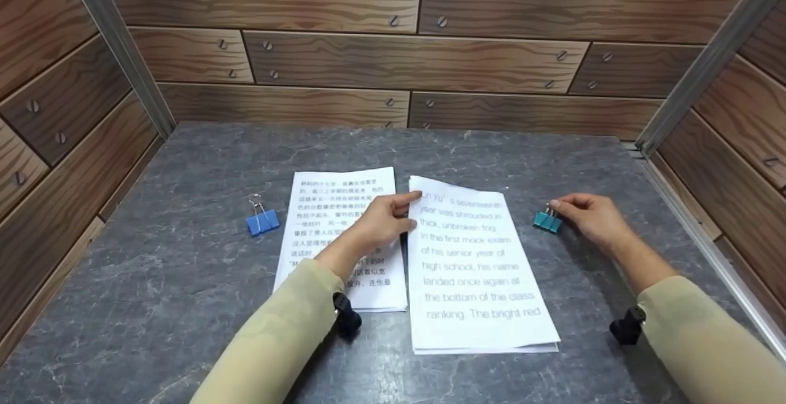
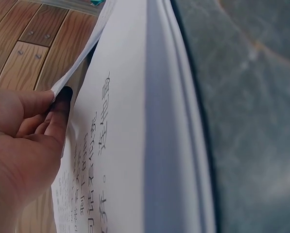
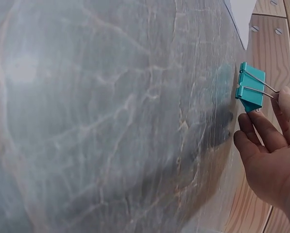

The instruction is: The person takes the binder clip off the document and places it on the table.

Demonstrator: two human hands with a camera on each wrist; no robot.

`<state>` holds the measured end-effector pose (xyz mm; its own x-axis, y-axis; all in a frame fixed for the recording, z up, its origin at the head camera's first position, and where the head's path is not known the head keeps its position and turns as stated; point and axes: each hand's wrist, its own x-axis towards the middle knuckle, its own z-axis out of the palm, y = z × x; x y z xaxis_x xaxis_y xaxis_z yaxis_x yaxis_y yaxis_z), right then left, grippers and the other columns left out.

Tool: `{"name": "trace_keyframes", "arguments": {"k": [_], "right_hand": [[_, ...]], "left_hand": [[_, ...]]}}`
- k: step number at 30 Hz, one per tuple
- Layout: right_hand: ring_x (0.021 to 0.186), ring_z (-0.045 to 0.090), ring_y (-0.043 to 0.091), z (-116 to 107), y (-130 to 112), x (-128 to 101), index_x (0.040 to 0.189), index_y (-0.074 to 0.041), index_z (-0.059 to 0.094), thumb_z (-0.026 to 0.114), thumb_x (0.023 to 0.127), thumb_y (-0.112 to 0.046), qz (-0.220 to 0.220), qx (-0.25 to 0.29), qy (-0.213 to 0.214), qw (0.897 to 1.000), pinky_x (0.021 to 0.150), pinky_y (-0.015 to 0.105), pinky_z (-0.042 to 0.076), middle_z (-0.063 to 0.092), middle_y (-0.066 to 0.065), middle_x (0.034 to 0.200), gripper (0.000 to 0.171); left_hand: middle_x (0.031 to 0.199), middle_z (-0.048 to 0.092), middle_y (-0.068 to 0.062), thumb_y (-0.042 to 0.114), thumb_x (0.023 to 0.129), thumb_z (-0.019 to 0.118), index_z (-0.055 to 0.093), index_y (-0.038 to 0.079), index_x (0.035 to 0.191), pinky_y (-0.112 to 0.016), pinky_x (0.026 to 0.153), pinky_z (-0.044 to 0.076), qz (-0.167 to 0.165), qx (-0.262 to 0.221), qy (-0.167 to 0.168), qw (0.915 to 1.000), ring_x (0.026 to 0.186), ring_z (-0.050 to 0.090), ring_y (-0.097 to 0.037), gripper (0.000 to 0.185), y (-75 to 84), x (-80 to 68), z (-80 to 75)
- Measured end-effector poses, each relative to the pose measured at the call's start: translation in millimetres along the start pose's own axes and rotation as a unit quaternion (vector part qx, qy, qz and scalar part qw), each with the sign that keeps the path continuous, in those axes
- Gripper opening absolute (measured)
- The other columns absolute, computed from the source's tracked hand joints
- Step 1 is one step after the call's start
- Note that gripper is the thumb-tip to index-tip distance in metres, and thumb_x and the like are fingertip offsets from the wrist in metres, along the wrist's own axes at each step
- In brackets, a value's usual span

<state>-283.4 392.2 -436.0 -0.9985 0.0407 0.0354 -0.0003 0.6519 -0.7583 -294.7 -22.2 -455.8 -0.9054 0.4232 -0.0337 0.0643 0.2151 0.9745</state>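
My left hand reaches across a stack of paper with Chinese print and pinches the left edge of a second stack with English print. In the left wrist view, the thumb and fingers meet at the raised edge of that paper. On the right, my right hand holds a teal binder clip by its wire handles. The right wrist view shows the clip with its handles between thumb and fingers, close over the table.
A blue binder clip lies left of the Chinese-print stack, its wire handles pointing away from me. The dark grey marbled tabletop is enclosed by wood-patterned walls at the back and sides, with metal posts at the corners.
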Motion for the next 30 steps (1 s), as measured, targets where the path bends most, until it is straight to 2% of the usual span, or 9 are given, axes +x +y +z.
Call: {"name": "trace_keyframes", "arguments": {"k": [7, 12, 17, 19, 22, 26, 30], "right_hand": [[0.093, 0.059, 0.008, -1, -1, 2, 0.119, 0.005, 0.076, 0.067, 0.106, -0.042, -0.004, -0.033, -0.004, 0.999, 0.077, 0.020, 0.046, 0.076, 0.003, 0.108, 0.049], [0.094, 0.059, 0.012, 1, -2, 2, 0.117, 0.002, 0.077, 0.066, 0.106, -0.042, -0.013, -0.067, 0.007, 0.998, 0.076, 0.022, 0.046, 0.076, 0.010, 0.111, 0.047], [0.099, 0.059, 0.019, 3, -6, 3, 0.122, 0.002, 0.076, 0.064, 0.108, -0.042, 0.000, -0.067, 0.006, 0.998, 0.079, 0.024, 0.047, 0.075, 0.015, 0.117, 0.048], [0.106, 0.060, 0.024, 3, -9, 3, 0.126, 0.003, 0.073, 0.062, 0.108, -0.043, 0.003, -0.068, 0.003, 0.998, 0.085, 0.030, 0.048, 0.073, 0.019, 0.122, 0.051], [0.118, 0.061, 0.034, 2, -13, 2, 0.134, 0.005, 0.068, 0.059, 0.109, -0.045, -0.001, -0.073, 0.005, 0.997, 0.096, 0.044, 0.050, 0.069, 0.025, 0.130, 0.056], [0.126, 0.060, 0.044, 0, -19, -4, 0.140, 0.007, 0.063, 0.058, 0.109, -0.046, -0.019, -0.081, 0.021, 0.996, 0.104, 0.059, 0.047, 0.065, 0.030, 0.135, 0.061], [0.131, 0.057, 0.049, 1, -30, -14, 0.145, 0.006, 0.058, 0.057, 0.109, -0.049, -0.029, -0.105, 0.040, 0.993, 0.106, 0.065, 0.045, 0.061, 0.031, 0.142, 0.066]], "left_hand": [[0.148, 0.061, -0.017, -0.003, 0.102, 0.064, 0.049, 0.011, 0.160, -0.032, 0.108, 0.052, 0.003, 0.009, 0.006, 0.9999, 0.132, 0.064, -0.022, 0.061, 2.2, -0.6, 0.7], [0.153, 0.058, -0.015, -0.002, 0.102, 0.063, 0.048, 0.013, 0.161, -0.032, 0.110, 0.050, -0.007, 0.006, 0.004, 0.9999, 0.136, 0.060, -0.021, 0.062, 2.7, -2.2, 1.1], [0.156, 0.054, -0.016, -0.002, 0.101, 0.066, 0.047, 0.011, 0.161, -0.033, 0.116, 0.045, -0.010, 0.010, 0.007, 0.9999, 0.143, 0.054, -0.025, 0.064, 4.7, -1.6, -0.9], [0.160, 0.050, -0.015, 0.000, 0.101, 0.068, 0.046, 0.010, 0.161, -0.034, 0.118, 0.043, -0.008, 0.012, 0.006, 0.9999, 0.146, 0.050, -0.026, 0.065, 7.3, -2.3, -3.0], [0.164, 0.045, -0.013, 0.006, 0.101, 0.071, 0.043, 0.011, 0.163, -0.036, 0.120, 0.040, -0.011, 0.015, -0.005, 0.9998, 0.150, 0.046, -0.027, 0.068, 12.8, -4.2, -7.1], [0.165, 0.044, -0.014, 0.013, 0.101, 0.073, 0.039, 0.009, 0.165, -0.039, 0.122, 0.038, -0.012, 0.055, -0.017, 0.9983, 0.152, 0.042, -0.028, 0.072, 22.6, -8.8, -12.6], [0.165, 0.043, -0.014, 0.023, 0.102, 0.073, 0.039, 0.007, 0.164, -0.041, 0.123, 0.037, 0.009, 0.151, -0.014, 0.9884, 0.151, 0.043, -0.033, 0.073, 31.1, -16.3, -18.5]]}}
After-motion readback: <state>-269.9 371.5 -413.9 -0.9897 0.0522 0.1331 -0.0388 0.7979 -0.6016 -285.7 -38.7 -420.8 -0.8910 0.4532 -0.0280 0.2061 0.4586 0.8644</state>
